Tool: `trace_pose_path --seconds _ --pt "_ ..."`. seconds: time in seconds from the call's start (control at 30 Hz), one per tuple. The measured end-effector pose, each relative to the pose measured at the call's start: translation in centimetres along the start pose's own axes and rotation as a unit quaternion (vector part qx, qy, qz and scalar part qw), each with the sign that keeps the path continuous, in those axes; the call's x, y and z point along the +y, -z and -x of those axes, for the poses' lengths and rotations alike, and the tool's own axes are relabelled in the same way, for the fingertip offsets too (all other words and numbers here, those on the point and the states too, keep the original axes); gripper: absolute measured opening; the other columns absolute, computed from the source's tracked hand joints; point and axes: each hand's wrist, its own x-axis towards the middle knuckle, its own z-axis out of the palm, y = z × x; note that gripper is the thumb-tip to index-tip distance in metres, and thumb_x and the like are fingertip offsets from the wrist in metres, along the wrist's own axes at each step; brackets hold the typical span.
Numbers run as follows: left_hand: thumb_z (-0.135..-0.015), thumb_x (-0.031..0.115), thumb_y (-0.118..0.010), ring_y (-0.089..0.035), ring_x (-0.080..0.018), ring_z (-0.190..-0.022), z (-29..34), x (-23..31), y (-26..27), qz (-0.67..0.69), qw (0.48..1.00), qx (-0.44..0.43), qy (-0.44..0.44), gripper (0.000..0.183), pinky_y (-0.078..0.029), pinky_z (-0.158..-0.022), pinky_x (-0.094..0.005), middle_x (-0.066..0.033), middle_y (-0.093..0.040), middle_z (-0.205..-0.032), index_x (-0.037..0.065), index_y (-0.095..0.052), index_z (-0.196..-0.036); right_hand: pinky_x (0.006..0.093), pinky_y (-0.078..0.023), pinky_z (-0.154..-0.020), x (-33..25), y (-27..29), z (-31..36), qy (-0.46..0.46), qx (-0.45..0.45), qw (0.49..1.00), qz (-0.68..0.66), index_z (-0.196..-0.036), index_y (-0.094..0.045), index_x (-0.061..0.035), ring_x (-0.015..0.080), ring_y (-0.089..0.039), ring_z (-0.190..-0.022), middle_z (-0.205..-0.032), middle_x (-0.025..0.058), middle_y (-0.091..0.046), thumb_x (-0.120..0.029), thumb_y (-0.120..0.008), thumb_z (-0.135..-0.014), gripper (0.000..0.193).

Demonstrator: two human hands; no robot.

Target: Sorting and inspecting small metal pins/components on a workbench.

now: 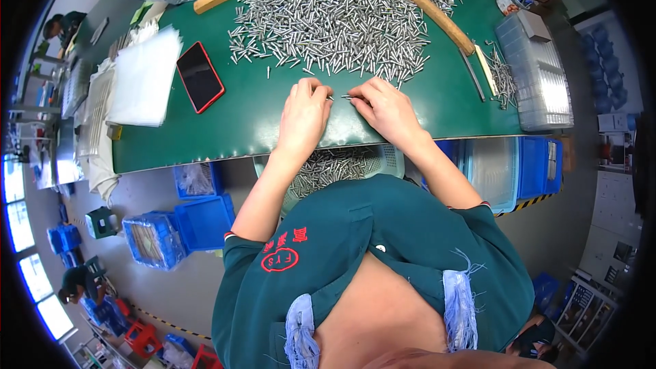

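My left hand (pixel 305 115) and my right hand (pixel 387 112) rest close together near the front edge of the green tabletop (pixel 239 126). Between the right thumb and fingers a small silvery metal pin (pixel 346 97) is pinched, its end pointing toward the left hand. The left fingers are closed too, with a tiny bit of metal showing at the fingertips. Just beyond both hands spreads a big heap of the same metal pins (pixel 335 20). Under the table edge, in front of my body, a pale green basket (pixel 391 162) holds more pins.
Wooden bars (pixel 437 17) border the heap. Left of it lie a red-cased phone (pixel 200 77) and white plastic sheets (pixel 145 78). On the right stand stacked clear trays (pixel 540 82) beside a smaller pin pile (pixel 503 78). Blue bins (pixel 205 222) sit below; other people work at far left.
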Motion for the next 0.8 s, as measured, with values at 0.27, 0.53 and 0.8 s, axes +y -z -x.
trace_pose_path --seconds 0.27,0.53,0.8 --pt "-0.081 0.016 -0.064 -0.056 -0.0279 -0.087 -0.1 0.4 0.4 -0.01 0.997 -0.046 0.068 0.016 -0.046 -0.077 -0.0381 -0.0097 -0.057 -0.092 0.006 -0.061 -0.093 0.0368 -0.05 -0.071 -0.8 0.2 -0.4 -0.058 -0.033 0.996 0.052 -0.09 -0.063 -0.0099 0.0231 -0.06 -0.087 -0.089 0.0042 -0.059 -0.029 -0.07 -0.077 0.024" --pt "-0.082 0.013 -0.061 -0.057 -0.0296 -0.087 -2.0 -2.6 0.6 -0.081 0.994 0.023 0.071 0.017 -0.048 -0.075 -0.0395 -0.012 -0.058 -0.092 0.006 -0.062 -0.097 0.0329 -0.049 -0.075 -1.2 -1.1 -0.3 0.087 -0.015 0.995 0.051 -0.103 -0.064 -0.0152 0.0204 -0.057 -0.087 -0.099 0.0011 -0.058 -0.023 -0.071 -0.076 0.029" --pt "-0.081 0.016 -0.062 -0.058 -0.0271 -0.081 0.5 0.4 0.9 -0.072 0.993 -0.047 0.08 0.01 -0.049 -0.069 -0.0388 -0.0084 -0.056 -0.082 0.008 -0.058 -0.084 0.0323 -0.048 -0.072 -0.9 -0.4 -0.5 0.052 -0.016 0.998 0.019 -0.115 -0.057 -0.0134 0.0206 -0.057 -0.083 -0.088 0.0031 -0.057 -0.024 -0.072 -0.075 0.044"
